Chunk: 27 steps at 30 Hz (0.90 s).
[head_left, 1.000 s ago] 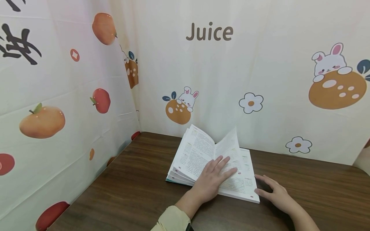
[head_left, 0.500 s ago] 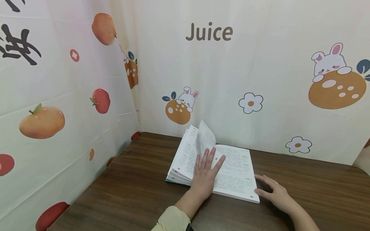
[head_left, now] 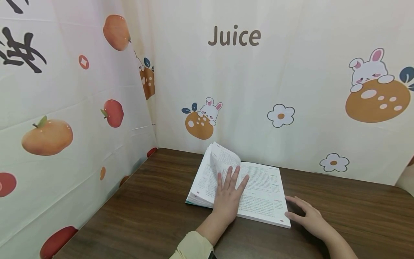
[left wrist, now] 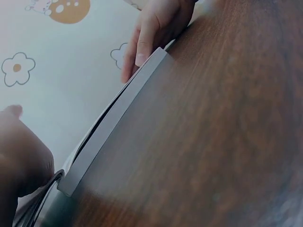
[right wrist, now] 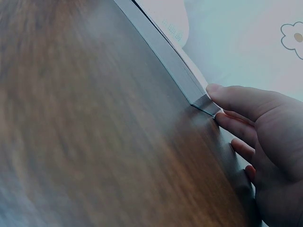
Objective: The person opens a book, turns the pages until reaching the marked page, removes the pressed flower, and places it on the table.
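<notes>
A thick open book (head_left: 262,194) with printed pages lies on the table, its left part fanned up in a loose stack. My left hand (head_left: 226,199) rests near the spine with its fingers spread straight over the paper. Just left of those fingers, a curling page (head_left: 225,157) leans onto the left-hand stack. At the book's right edge is my right hand (head_left: 308,217), loosely bent, thumb and forefinger tips touching that edge. The right wrist view shows the right hand (right wrist: 270,127) at the corner of the page block (right wrist: 163,56). The left palm hides the lower part of the spine.
The dark brown wooden table (head_left: 139,219) carries the book close to its back edge. Behind it hangs a pale printed curtain (head_left: 245,79) with fruit, rabbits and flowers; another printed curtain (head_left: 81,86) runs along the left side.
My left hand has slid leftward, and the page that stood up on the right has turned over to the left and is settling there. The right hand has stayed in place.
</notes>
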Each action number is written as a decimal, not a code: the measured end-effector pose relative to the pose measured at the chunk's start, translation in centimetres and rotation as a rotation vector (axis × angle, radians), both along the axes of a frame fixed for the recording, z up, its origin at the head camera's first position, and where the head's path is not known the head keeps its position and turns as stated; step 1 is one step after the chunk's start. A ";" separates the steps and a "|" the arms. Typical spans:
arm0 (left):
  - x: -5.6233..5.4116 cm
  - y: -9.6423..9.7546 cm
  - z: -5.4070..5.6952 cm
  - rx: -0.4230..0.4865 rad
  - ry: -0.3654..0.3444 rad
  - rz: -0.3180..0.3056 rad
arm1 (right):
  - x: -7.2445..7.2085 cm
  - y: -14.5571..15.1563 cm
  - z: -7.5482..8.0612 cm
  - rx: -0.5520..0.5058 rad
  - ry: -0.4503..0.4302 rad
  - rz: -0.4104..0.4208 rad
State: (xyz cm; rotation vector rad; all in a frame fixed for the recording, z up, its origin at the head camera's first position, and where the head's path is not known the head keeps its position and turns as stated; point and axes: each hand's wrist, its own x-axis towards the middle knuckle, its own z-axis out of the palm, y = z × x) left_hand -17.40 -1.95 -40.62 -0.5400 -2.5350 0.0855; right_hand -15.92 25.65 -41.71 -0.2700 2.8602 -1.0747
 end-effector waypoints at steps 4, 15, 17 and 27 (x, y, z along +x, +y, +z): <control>0.0 0.1 0.0 -0.051 -0.031 0.007 | 0.1 0.0 0.0 -0.004 -0.009 -0.003; 0.1 0.4 0.2 -0.187 -0.247 0.107 | -0.2 0.0 0.1 0.023 -0.035 -0.005; 0.1 0.5 0.2 -0.167 -0.293 0.110 | -0.2 -0.1 0.1 0.018 -0.035 -0.011; -0.1 0.6 -0.3 -0.005 -0.409 0.106 | -0.2 -0.1 0.1 0.043 -0.043 -0.017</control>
